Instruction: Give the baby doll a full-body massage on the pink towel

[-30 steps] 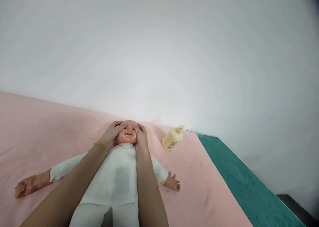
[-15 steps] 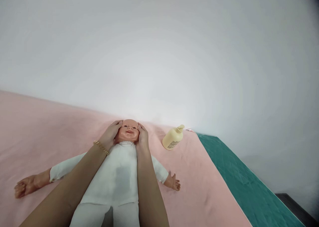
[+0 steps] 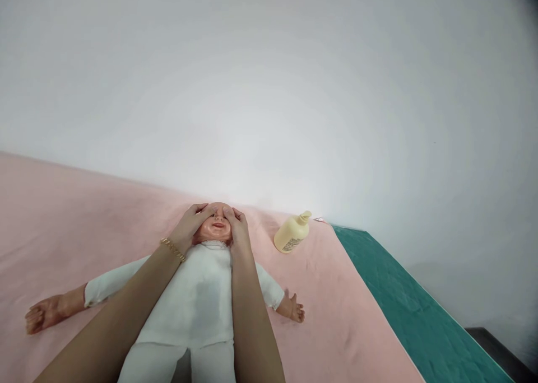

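A baby doll (image 3: 205,310) in white cloth lies on its back, arms spread, its smooth plastic head at the far end. My left hand (image 3: 189,224) wraps one side of the head, the thumb pressed over the brow near the eye. On the opposite side my right hand (image 3: 239,226) grips the head in the same way, its thumb covering the other eye region. Both sets of fingers curl round the head, their tips partly hidden. A gold bracelet (image 3: 172,249) circles my left wrist.
A pale yellow pump bottle (image 3: 290,234) stands on the pink sheet (image 3: 336,304), right of the doll's head. Beyond the sheet's right edge shows a green surface (image 3: 403,293). A white wall (image 3: 269,92) rises behind, with a dark object (image 3: 491,346) at the lower right.
Both thumbs have moved inward from the sides of the doll's head onto the brow and eye area. The doll's body and the bottle have stayed put.
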The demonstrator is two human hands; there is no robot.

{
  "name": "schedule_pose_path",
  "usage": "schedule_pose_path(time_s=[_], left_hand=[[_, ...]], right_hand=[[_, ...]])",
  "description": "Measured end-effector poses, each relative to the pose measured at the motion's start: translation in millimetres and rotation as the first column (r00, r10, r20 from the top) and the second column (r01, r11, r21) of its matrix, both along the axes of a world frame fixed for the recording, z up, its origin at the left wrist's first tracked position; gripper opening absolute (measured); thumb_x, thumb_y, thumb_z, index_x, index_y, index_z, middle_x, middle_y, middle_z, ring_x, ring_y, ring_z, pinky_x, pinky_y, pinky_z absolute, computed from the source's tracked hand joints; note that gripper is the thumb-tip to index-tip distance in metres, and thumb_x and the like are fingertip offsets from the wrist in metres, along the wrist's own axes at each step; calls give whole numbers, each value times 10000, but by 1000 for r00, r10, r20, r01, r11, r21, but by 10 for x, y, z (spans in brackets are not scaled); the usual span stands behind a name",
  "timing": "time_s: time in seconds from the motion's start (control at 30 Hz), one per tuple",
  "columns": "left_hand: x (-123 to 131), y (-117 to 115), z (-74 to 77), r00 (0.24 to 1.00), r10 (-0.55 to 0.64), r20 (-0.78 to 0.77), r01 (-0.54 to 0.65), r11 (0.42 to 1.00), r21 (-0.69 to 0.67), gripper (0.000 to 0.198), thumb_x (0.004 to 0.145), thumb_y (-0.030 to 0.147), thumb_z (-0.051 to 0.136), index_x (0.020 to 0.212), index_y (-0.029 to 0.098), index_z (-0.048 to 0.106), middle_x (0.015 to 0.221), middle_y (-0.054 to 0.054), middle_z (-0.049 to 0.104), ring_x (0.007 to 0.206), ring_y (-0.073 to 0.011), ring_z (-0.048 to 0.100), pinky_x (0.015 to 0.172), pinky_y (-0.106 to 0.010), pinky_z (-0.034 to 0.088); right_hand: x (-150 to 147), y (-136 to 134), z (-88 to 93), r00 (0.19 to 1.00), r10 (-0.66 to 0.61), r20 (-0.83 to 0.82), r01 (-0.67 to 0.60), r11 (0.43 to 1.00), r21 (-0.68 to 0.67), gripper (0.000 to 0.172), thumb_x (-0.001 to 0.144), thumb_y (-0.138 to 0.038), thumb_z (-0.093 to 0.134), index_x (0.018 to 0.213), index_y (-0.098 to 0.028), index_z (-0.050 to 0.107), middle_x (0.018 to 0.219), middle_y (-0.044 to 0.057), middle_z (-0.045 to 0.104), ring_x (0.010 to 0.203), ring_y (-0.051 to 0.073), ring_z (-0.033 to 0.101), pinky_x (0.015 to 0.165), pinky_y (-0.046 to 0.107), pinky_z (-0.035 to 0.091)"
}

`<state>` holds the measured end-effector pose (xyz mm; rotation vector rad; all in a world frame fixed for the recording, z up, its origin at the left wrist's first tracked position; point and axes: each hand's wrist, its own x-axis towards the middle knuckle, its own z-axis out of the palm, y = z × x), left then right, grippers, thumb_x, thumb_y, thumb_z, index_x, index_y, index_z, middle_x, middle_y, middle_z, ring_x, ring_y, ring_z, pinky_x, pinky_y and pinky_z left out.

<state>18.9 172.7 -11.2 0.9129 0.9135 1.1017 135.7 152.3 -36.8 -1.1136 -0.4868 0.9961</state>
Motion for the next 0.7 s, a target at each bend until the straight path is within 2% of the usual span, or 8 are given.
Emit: schedule_pose_path(time_s=[0.2,0.37,0.5,0.7], left_hand=[[-11,48,-55,1000,-2,-12,2,1000,-12,604,490,391,891,969,123,640,870,-98,708,790,-240,685,699,-317,532],[23,46,-63,1000,18,10,-18,999,-30,512,585,393,848,966,131,627,956,-110,698,839,-220,673,725,-311,537],[43,19,-43,999,18,36,-17,999,-41,426,659,400,803,949,140,632,973,-99,692,857,-208,666,741,-301,537],[-12,-6,30,997,-14,80,19,998,-62,354,677,362,776,918,134,652,970,-103,711,843,-220,669,722,-306,544]], right_hand=[[27,33,-25,1000,-19,10,20,998,-59,426,637,-273,791,1014,-186,612,883,23,716,802,199,698,699,294,573],[52,83,-72,999,-33,41,35,999,-39,326,685,-327,755,956,-188,640,911,41,722,845,198,691,731,298,569],[61,109,-90,999,-45,-17,44,999,-10,240,712,-302,716,911,-182,654,856,29,717,806,191,681,747,304,564],[89,146,-111,995,-38,-91,38,999,-4,177,722,-229,667,892,-177,666,833,24,728,786,195,694,781,340,571]])
